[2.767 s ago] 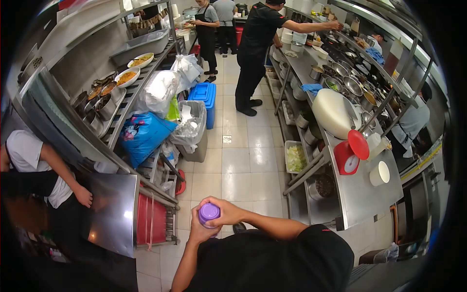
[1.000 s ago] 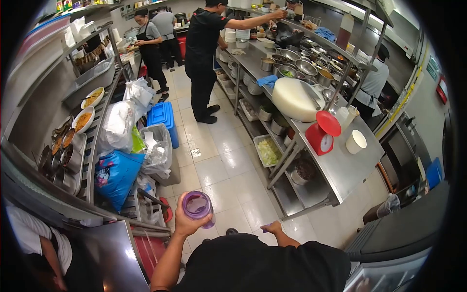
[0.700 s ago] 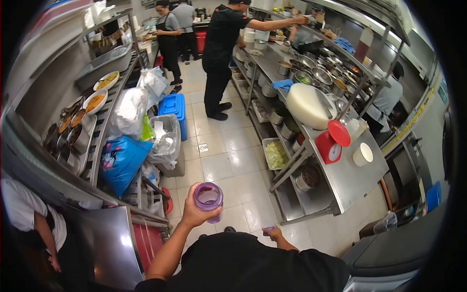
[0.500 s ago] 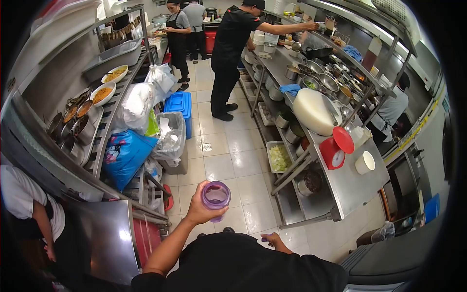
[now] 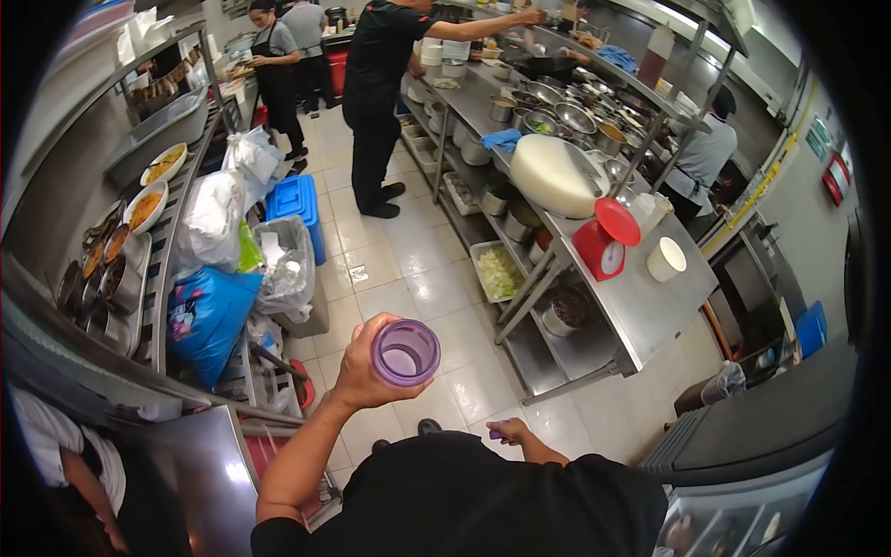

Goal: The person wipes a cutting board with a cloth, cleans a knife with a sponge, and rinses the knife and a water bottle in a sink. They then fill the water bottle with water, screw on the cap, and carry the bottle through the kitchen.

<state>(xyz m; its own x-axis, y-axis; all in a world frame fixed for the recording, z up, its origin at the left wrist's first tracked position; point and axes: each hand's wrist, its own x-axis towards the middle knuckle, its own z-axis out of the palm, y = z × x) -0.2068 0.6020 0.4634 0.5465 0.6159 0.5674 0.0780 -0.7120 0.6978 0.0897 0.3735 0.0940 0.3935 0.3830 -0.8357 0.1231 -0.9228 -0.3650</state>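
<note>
While the left hand (image 5: pixel 358 373) grips an open purple jar (image 5: pixel 403 375), the right hand (image 5: pixel 514 432) clasps a purple lid (image 5: pixel 498 431).

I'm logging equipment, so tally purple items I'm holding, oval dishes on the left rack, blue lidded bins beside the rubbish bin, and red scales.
Purple items (jar, small piece): 2
Oval dishes (nearer dish, farther dish): 2
Blue lidded bin: 1
Red scale: 1
Total: 6

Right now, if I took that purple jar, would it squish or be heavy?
Probably not squishy: the purple jar keeps its round rim in the left hand's grip. It may be light, since it's see-through and nothing seems to fill it. It looks rounded, so it could roll if laid sideways.
</note>
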